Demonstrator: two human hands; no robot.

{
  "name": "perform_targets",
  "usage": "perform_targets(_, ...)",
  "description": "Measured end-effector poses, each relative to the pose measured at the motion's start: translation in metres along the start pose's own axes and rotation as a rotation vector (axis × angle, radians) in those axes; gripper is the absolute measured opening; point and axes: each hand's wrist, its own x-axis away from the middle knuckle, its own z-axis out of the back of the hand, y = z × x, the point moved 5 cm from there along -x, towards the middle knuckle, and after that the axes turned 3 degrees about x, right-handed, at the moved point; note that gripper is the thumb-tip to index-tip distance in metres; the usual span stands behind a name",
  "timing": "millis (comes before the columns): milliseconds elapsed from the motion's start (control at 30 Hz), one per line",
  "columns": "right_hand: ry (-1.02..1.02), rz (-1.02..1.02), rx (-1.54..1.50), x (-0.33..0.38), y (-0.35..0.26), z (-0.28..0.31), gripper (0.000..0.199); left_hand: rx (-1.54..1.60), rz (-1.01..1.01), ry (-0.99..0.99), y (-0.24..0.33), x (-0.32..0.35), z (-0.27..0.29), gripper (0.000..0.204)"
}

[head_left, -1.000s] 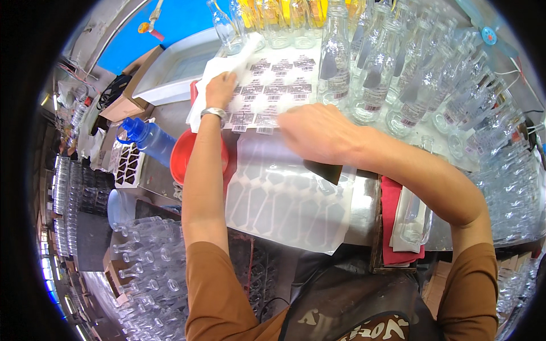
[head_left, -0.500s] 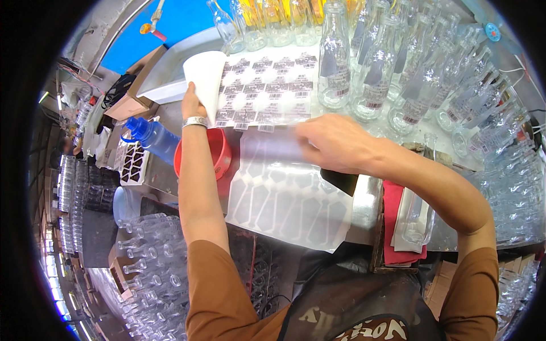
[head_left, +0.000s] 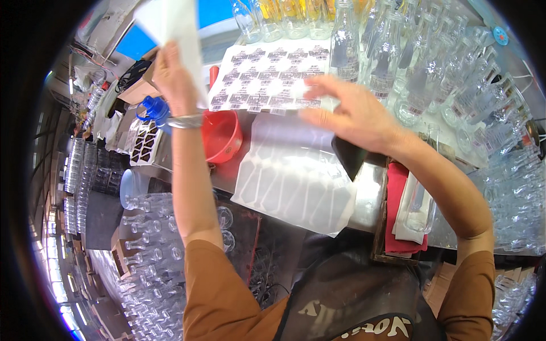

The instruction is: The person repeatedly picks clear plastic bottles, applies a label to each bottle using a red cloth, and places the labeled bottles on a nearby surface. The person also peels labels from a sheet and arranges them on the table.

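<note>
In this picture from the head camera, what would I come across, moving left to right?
Leaving out what overlaps unclearly: white lattice with dark openings → left hand holding white paper → red bowl → translucent sheet → red cloth → crowded clear bottles.

Upper garment: brown, with a short left sleeve (head_left: 219,284) and a short right sleeve (head_left: 469,290), both ending near the elbow. Over it, a dark apron (head_left: 347,284) with a slight sheen and darker edging; pale lettering (head_left: 388,328) shows at its lower part. Left wrist: silver-coloured, rigid-looking band (head_left: 185,121). Left hand (head_left: 172,74) and right hand (head_left: 361,113): bare, as are both forearms.
</note>
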Motion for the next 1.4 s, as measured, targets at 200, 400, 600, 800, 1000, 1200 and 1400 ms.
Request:
perform_targets(200,0.179,-0.190,-0.539,-0.003,-0.023,0.038,0.043,-0.171,-0.443,-0.530,0.107,0.191,-0.123,0.041)
perform_targets(400,0.246,-0.278,-0.334,0.067,-0.015,0.067,0.035,-0.411,-0.553,-0.639,0.048,0.198,-0.072,0.050)
perform_targets(600,0.211,-0.324,-0.423,0.116,-0.018,0.086,0.034,-1.066,-0.395,-0.457,-0.076,0.167,-0.003,0.031)
perform_targets(800,0.068,-0.370,-0.553,0.152,-0.014,0.069,0.038,-0.402,0.069,-0.231,-0.034,0.169,0.004,0.022)
perform_targets(1000,0.115,-0.350,-0.673,0.170,0.005,0.046,0.037,-0.444,-0.313,-0.767,0.147,0.293,-0.091,0.049)
perform_targets(1200,0.298,-0.287,-0.598,0.219,-0.009,0.094,0.032,-0.363,-0.422,-0.911,0.175,0.330,-0.112,0.080)
perform_targets(1400,1.162,-0.215,-0.315,0.341,-0.023,0.317,0.034,-0.222,-0.204,-0.776,0.168,0.339,-0.108,0.060)
